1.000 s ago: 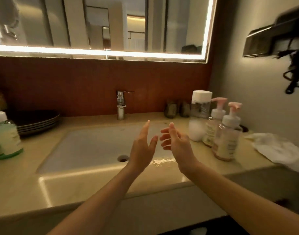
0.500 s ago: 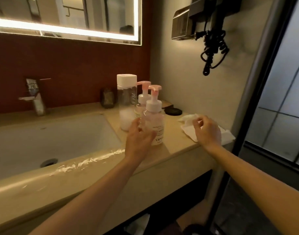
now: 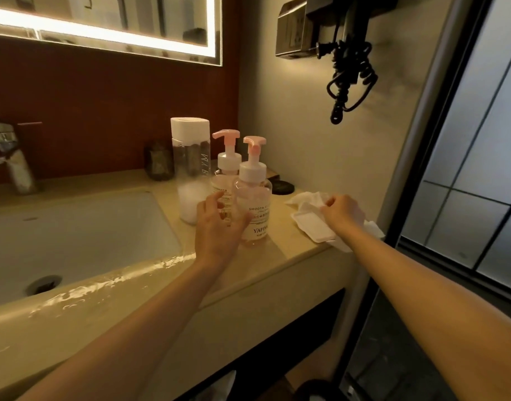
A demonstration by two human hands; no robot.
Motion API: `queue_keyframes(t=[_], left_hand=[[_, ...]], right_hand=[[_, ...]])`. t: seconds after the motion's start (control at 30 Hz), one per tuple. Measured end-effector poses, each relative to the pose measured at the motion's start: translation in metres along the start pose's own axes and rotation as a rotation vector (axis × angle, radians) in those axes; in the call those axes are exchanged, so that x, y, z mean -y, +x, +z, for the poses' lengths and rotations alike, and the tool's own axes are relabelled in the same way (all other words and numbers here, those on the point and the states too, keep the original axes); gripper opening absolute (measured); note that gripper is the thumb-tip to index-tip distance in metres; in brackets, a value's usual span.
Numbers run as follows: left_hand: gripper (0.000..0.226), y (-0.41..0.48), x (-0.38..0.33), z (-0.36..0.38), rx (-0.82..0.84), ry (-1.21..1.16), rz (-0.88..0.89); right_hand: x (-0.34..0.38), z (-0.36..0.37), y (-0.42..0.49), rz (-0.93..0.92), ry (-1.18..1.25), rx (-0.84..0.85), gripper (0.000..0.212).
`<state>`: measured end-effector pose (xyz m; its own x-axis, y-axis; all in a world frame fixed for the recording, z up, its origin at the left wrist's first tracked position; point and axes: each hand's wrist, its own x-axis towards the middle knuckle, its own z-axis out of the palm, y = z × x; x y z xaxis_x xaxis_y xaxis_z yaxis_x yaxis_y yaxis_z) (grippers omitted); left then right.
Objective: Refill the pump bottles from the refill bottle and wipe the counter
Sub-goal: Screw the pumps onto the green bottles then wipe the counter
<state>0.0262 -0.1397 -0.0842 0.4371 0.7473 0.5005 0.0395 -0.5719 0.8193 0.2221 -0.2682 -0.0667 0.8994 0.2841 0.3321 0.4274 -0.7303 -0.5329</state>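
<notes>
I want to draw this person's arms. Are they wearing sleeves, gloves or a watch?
No. The left hand and right hand wear no gloves. Both arms are bare all the way to the picture's edge, with no sleeves, and I can see no watch, ring or bracelet.

A: Left hand (image 3: 216,230) covers the lower label on rear pump bottle (image 3: 227,166) and clips the text on front pump bottle (image 3: 253,195). Touching it? Can't tell.
B: Right hand (image 3: 342,212): curled fingertips tucked out of sight in the cloth (image 3: 312,227).
A: Far left of the left hand, faucet (image 3: 14,166) is blurred and cut by the edge.
B: Dark jar (image 3: 158,164) beyond the left hand is blurred too.
</notes>
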Motion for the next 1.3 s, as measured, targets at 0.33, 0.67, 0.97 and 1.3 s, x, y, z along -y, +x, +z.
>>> queue_keyframes(t=[0.33, 0.67, 0.97, 1.3], left_hand=[[0.033, -0.006, -0.017, -0.029, -0.07, -0.087, 0.194], [0.037, -0.043, -0.04, -0.066, 0.289, -0.192, 0.23], [0.007, -0.044, -0.013, -0.153, 0.342, -0.427, -0.176], [0.018, -0.049, 0.018, -0.186, 0.27, -0.282, -0.287]], right_hand=[[0.057, -0.077, -0.032, -0.352, 0.277, -0.164, 0.018], [0.124, -0.123, -0.119, -0.46, 0.452, 0.203, 0.012], [0.142, -0.096, -0.154, -0.395, 0.467, 0.722, 0.008], [0.161, -0.012, -0.174, 0.335, 1.371, 0.856, 0.021]])
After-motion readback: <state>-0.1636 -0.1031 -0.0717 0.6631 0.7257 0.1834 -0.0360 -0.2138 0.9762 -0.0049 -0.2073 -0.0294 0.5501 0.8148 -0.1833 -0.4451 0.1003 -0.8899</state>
